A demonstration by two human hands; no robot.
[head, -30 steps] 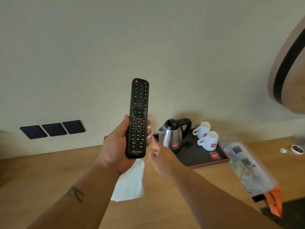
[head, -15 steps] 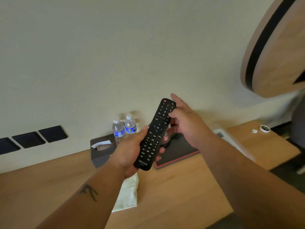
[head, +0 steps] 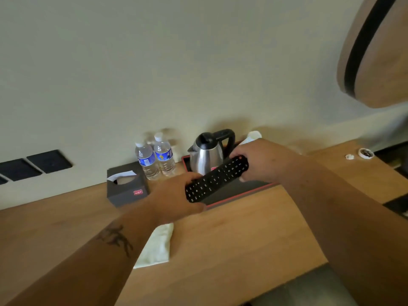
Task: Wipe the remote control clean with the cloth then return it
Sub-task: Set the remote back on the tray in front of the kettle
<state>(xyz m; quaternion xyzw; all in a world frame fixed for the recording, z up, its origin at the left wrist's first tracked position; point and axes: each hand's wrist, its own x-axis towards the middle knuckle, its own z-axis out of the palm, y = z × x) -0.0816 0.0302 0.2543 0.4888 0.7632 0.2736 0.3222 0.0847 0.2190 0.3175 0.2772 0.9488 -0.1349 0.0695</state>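
The black remote control [head: 216, 179] lies almost level in the air above the wooden desk [head: 231, 235], buttons up, in front of the kettle. My left hand [head: 176, 197] grips its lower end from below. My right hand [head: 265, 160] holds its top end, where the red power button is. The white cloth [head: 156, 246] lies flat on the desk under my left forearm, partly hidden by it.
A steel kettle [head: 207, 155] stands on a black tray with a red rim [head: 240, 196]. Two water bottles [head: 154, 160] and a dark tissue box [head: 125, 186] sit to its left by the wall. A small round lid [head: 366, 153] lies far right.
The remote has tipped from upright to nearly level and come down toward the desk. My right hand has reached in and taken hold of its top end.
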